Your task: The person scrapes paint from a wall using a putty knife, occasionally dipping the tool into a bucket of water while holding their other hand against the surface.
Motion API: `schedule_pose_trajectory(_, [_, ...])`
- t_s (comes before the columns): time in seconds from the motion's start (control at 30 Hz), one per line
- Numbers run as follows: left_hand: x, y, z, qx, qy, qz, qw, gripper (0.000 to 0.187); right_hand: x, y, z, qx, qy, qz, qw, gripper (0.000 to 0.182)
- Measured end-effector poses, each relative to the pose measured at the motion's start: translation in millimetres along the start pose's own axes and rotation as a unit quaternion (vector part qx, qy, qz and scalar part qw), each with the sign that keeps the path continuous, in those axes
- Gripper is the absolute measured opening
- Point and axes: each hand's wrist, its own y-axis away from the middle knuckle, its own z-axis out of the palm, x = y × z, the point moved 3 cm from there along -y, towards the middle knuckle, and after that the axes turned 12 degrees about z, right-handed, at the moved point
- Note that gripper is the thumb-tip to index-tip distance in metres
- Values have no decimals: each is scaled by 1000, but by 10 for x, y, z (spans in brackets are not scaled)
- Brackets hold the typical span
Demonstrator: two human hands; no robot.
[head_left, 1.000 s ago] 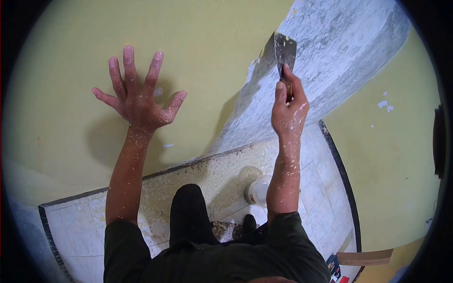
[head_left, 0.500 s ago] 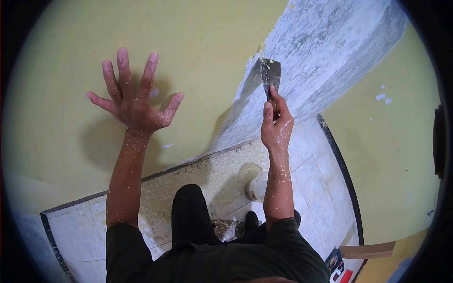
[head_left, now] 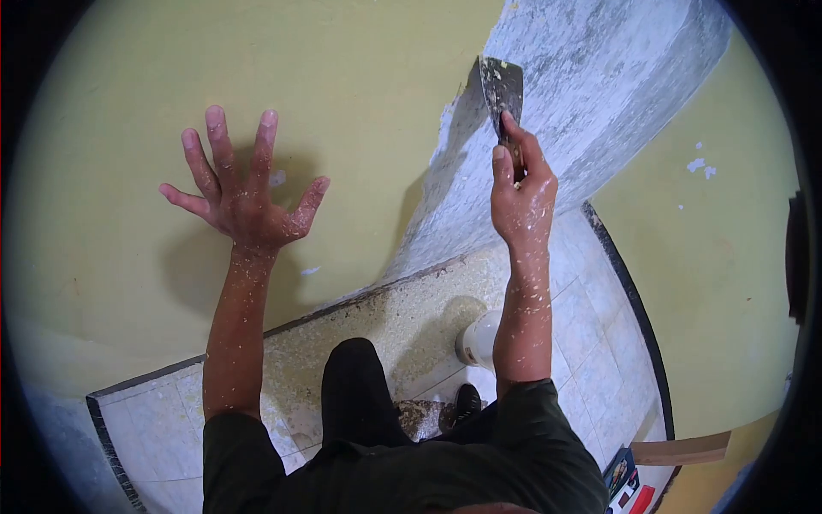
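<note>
My right hand [head_left: 524,193] is closed around the handle of a putty knife [head_left: 503,90], whose wide metal blade points up the wall. Yellow paint crumbs stick to the blade. Its edge is at the border between the yellow paint [head_left: 368,77] and a scraped, grey-white strip of wall [head_left: 591,94]. To the left, my left hand [head_left: 253,201] is spread against the painted wall, fingers apart and holding nothing. Paint flakes speckle both hands and forearms.
A white bucket [head_left: 484,338] stands on the tiled floor beside my legs. Paint chips cover the floor [head_left: 411,317] along the wall's base. At the lower right are a wooden plank [head_left: 681,450] and a box [head_left: 621,475]. Dark skirting borders the tiles.
My right hand has moved the putty knife upward along the paint edge and slightly right. My left hand keeps its spread pose on the wall. The view has shifted a little.
</note>
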Motion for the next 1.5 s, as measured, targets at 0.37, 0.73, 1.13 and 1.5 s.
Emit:
schedule_pose_trajectory(0.37, [2, 27, -10, 9, 3, -1, 1000, 80, 186, 205, -30, -30, 26, 25, 999, 36])
schedule_pose_trajectory(0.73, [-22, 34, 17, 1, -2, 10, 1000, 90, 272, 164, -11, -13, 33, -14, 999, 37])
schedule_pose_trajectory(1.13, [-14, 45, 10, -5, 4, 8, 1000, 89, 864, 590, 357, -25, 5, 6, 1000, 40])
schedule_pose_trajectory(1.5, [-2, 53, -3, -5, -18, 28, 999, 92, 466, 399, 152, -22, -2, -4, 1000, 38])
